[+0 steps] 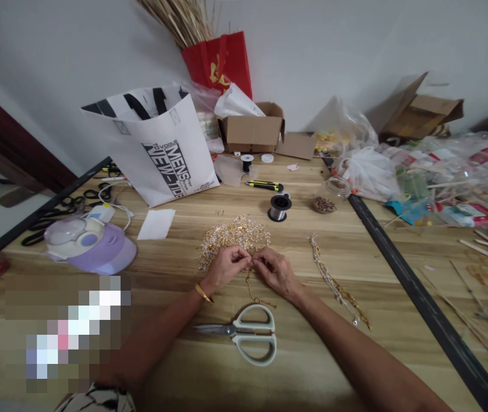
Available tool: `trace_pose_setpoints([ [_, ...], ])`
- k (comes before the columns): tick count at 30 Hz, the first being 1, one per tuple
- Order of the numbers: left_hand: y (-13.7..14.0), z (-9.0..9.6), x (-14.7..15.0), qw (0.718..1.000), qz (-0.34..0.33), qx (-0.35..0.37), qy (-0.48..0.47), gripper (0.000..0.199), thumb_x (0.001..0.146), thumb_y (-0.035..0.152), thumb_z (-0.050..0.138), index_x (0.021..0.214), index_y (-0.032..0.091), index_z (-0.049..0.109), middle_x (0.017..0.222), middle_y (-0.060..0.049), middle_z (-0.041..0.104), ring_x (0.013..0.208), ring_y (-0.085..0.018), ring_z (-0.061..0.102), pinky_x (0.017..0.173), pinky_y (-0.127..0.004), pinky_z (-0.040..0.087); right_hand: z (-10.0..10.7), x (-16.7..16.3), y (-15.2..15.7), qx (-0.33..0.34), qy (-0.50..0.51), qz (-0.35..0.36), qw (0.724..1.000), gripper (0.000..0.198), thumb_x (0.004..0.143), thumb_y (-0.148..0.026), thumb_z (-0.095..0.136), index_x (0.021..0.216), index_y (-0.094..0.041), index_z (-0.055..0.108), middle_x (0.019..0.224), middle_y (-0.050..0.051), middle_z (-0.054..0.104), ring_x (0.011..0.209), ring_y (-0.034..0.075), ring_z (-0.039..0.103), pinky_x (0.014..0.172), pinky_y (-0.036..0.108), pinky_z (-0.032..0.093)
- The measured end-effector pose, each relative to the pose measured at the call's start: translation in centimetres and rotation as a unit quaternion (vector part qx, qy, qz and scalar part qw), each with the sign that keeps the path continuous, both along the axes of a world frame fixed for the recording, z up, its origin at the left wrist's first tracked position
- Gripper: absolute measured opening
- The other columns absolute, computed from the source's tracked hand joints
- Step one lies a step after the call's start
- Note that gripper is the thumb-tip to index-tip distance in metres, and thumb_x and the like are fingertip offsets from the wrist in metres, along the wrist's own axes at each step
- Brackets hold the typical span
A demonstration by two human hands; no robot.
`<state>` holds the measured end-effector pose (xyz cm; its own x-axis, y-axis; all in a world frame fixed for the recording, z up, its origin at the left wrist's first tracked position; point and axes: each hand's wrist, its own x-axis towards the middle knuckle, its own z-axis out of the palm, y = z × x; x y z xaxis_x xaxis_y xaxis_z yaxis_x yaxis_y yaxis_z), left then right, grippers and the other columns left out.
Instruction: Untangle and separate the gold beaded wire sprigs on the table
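Note:
My left hand (227, 265) and my right hand (276, 271) meet fingertip to fingertip, both closed in a pinch. From just below them a thin gold chain (250, 289) trails onto the table; its upper end runs up to my fingers, where the finest detail is too small to make out. Right behind my hands lies a heaped pile of gold and clear beaded strands (235, 233), partly covered by my fingers. Scissors with pale handles (244, 332) lie in front of my hands, blades to the left. Gold and silver chains (333, 280) stretch out right of my right hand.
Behind the pile are a wire spool (280, 208), a yellow-black utility knife (264, 186) and a jar of beads (327, 200). A white paper bag (170, 154) and a purple-white device (93, 246) stand left. Plastic bags and bottles (449, 171) crowd the right side.

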<state>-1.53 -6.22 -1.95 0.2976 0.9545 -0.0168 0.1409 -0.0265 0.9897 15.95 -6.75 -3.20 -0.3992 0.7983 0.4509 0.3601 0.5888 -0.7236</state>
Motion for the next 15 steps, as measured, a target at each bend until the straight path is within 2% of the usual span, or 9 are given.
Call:
trace_pose_setpoints([
  [8, 0.03, -0.27, -0.07, 1.0, -0.001, -0.016, 0.001, 0.017, 0.074, 0.028, 0.064, 0.078, 0.011, 0.06, 0.066, -0.002, 0.064, 0.059, -0.011, 0.06, 0.058, -0.022, 0.049, 0.5, 0.17, -0.12, -0.047, -0.003, 0.005, 0.999, 0.017, 0.092, -0.024, 0.044, 0.083, -0.017, 0.057, 0.073, 0.004, 0.059, 0.064, 0.015, 0.054, 0.059, 0.025, 0.041],
  [15, -0.26, 0.05, 0.23, 1.0, -0.009, -0.015, -0.018, 0.02, 0.075, 0.028, 0.065, 0.084, 0.013, 0.055, 0.073, -0.002, 0.064, 0.065, -0.012, 0.062, 0.063, -0.023, 0.051, 0.49, 0.17, -0.05, -0.11, 0.049, 0.0, 0.993, 0.021, 0.091, -0.029, 0.045, 0.08, -0.016, 0.057, 0.068, 0.002, 0.058, 0.06, 0.013, 0.049, 0.053, 0.023, 0.038],
])
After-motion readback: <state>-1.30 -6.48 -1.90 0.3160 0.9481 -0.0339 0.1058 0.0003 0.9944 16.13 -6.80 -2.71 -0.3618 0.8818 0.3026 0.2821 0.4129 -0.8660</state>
